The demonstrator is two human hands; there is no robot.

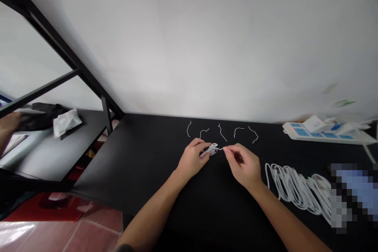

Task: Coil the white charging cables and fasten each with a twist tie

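In the head view my left hand is closed round a small coiled white cable just above the black table. Thumb and fingertips of my right hand pinch a thin white twist tie, whose other end reaches to the coil. Behind my hands several loose twist ties lie on the tabletop, one bent tie at the left and a curved tie at the right. To the right of my right forearm lies a row of coiled white cables.
A white power strip with plugs in it stands at the back right by the wall. The black tabletop ends at a dark metal frame on the left. Another person's hand shows at a neighbouring table with a white packet.
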